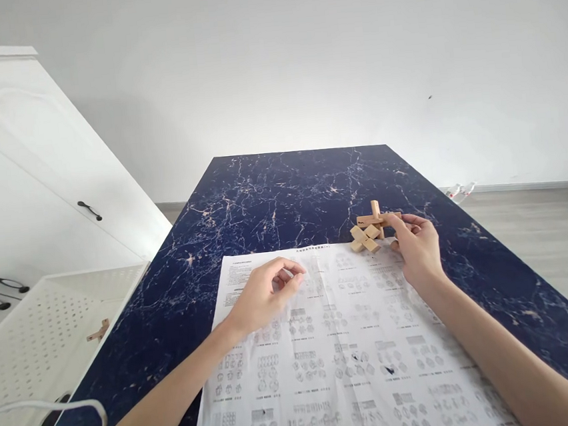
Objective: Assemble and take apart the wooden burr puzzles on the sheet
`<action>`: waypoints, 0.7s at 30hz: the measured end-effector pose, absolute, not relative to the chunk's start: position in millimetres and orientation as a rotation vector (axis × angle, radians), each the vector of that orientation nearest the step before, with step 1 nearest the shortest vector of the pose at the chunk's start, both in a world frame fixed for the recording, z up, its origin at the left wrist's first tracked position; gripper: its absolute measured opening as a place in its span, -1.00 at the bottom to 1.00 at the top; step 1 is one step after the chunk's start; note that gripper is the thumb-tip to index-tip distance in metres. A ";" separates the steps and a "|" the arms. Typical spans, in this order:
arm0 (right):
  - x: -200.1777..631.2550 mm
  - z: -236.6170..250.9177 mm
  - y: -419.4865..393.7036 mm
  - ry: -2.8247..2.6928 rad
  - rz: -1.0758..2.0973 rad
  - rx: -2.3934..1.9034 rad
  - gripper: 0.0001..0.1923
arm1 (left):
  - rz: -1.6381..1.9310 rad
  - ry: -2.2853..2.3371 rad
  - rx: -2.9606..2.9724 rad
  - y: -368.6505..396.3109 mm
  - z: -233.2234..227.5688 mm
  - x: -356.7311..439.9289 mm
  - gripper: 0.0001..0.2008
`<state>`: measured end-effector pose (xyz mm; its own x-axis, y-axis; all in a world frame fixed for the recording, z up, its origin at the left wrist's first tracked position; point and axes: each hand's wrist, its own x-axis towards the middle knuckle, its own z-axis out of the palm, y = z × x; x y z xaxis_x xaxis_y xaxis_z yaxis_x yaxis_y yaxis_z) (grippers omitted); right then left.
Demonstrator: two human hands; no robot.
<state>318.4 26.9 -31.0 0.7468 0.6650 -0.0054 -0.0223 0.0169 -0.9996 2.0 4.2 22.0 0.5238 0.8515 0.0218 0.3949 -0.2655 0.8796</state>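
Observation:
My right hand (419,247) is closed at the far right corner of a printed paper sheet (319,317). Its thumb and fingers grip the right end of a cross-shaped wooden interlocking puzzle (375,209), with one stick pointing up and a bar lying sideways. Just in front of it, a second wooden burr puzzle (365,237) of crossed short blocks rests at the sheet's edge. Over the left part of the sheet hovers my left hand (271,291). Its fingers curl loosely with a small gap to the thumb, and nothing shows between them.
A dark blue marble-patterned table (273,200) carries the sheet. Lower at the left is a white perforated basket (28,324) with a wooden puzzle piece (98,331) inside and a white handle (71,404). Behind it stands a white cabinet (31,150). A white wall rises beyond the table.

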 end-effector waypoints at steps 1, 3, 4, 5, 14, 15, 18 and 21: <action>318.9 -31.6 26.9 -0.563 0.585 -1.489 -0.55 | 0.638 1.027 1.866 4.4 21.8 1.9 -0.78; 319.5 -32.7 26.7 -0.575 0.580 -1.517 -0.58 | 0.635 1.031 1.863 4.5 21.4 1.8 -0.77; 319.7 -33.3 26.5 -0.578 0.573 -1.525 -0.58 | 0.634 1.034 1.861 4.5 21.4 1.8 -0.77; 319.8 -34.0 26.2 -0.578 0.566 -1.527 -0.58 | 0.635 1.035 1.859 4.4 21.5 1.9 -0.77; 326.5 -28.8 26.6 -0.547 0.543 -1.174 -0.41 | 0.624 1.042 1.853 4.1 22.8 2.2 -0.77; 326.9 -26.2 26.6 -0.561 0.574 -1.095 -0.40 | 0.627 1.041 1.853 4.0 22.8 2.3 -0.77; 322.8 -16.5 23.1 -0.635 0.748 -0.968 -0.41 | 0.641 1.039 1.852 3.4 23.3 2.5 -0.77; 310.7 -6.6 13.5 -0.738 0.895 -0.938 -0.50 | 0.641 1.042 1.853 3.2 24.6 2.2 -0.76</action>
<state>310.7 13.5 -6.6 0.4431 0.8845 0.1459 -0.3112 0.3044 -0.9003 2.2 3.2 24.6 0.5127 0.8585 0.0129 0.3984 -0.2512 0.8821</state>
